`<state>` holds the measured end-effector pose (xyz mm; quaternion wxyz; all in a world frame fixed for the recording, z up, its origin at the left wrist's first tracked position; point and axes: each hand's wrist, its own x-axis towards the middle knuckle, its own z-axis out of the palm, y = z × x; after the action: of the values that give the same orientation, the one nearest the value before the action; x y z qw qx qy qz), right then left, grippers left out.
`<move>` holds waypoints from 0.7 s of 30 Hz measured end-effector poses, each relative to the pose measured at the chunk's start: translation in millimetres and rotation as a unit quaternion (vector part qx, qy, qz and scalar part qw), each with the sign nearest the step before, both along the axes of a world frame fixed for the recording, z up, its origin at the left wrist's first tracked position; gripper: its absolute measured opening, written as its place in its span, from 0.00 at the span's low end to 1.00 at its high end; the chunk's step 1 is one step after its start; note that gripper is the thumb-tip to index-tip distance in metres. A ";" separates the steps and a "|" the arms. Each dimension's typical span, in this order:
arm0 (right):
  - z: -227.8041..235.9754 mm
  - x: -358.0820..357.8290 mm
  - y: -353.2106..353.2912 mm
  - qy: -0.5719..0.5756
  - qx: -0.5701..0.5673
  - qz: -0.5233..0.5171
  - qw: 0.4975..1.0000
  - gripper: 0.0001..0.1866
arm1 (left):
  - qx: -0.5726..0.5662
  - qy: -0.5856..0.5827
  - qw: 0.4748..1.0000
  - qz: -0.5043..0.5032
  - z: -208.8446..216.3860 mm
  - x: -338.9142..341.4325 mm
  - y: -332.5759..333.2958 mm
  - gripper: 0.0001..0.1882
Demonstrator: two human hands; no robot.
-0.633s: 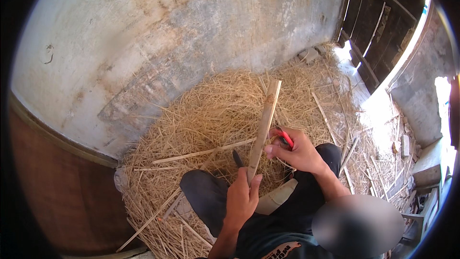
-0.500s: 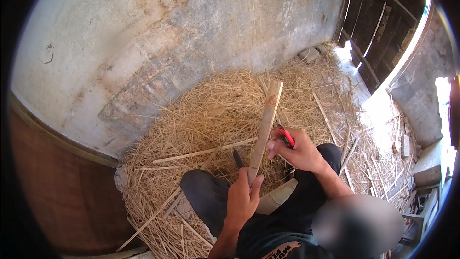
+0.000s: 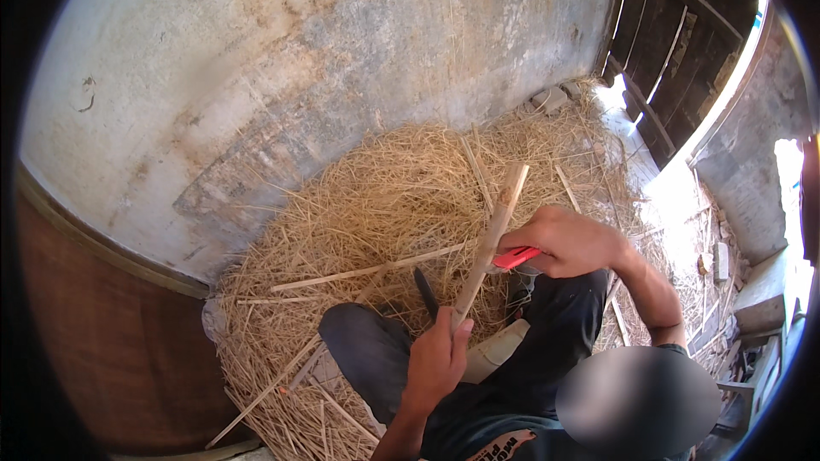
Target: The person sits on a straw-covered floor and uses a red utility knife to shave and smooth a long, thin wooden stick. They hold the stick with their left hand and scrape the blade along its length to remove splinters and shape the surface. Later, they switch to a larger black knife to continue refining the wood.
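Observation:
My left hand point(image 3: 434, 360) is closed round the lower end of a flat bamboo strip point(image 3: 493, 235), which slants up and away to the right. Over the strip's middle, my right hand point(image 3: 564, 239) grips a red utility knife point(image 3: 518, 257), its end against the strip's right edge. The knife's blade cannot be made out. Just beyond my left fingers a dark, blade-like piece point(image 3: 425, 292) points up; its lower end is hidden. My knees are bent on both sides of the work.
Loose straw and shavings point(image 3: 384, 196) pile up against a stained wall point(image 3: 342, 51). Thin strips point(image 3: 367, 273) lie across the straw. A brown panel point(image 3: 111, 316) stands at left, a dark plank door point(image 3: 675, 26) at far right, and bricks point(image 3: 722, 260) along the right side.
My right hand has turned over, knuckles up, and brought the red knife against the strip. The strip's upper end has swung slightly right and rolled edge-on. My left hand keeps its grip.

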<state>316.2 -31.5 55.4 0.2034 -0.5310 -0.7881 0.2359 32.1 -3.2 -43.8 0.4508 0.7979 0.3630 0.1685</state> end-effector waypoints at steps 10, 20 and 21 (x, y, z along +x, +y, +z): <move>12.7 28.1 22.9 0.085 -0.229 0.183 0.952 0.09 | 0.023 0.004 0.999 -0.037 0.8 -14.0 -5.2 0.16; 5.0 36.3 39.5 0.113 -0.313 0.228 0.915 0.15 | 0.067 0.108 0.991 -0.031 7.7 -27.1 -0.4 0.18; 3.5 34.6 39.1 0.110 -0.309 0.218 0.919 0.15 | 0.067 0.122 0.990 -0.033 6.0 -29.3 1.5 0.18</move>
<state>350.8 7.6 58.9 0.0577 -0.3537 -0.7447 0.5631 2.8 -1.7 -37.8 0.3540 0.8524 0.3766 0.0788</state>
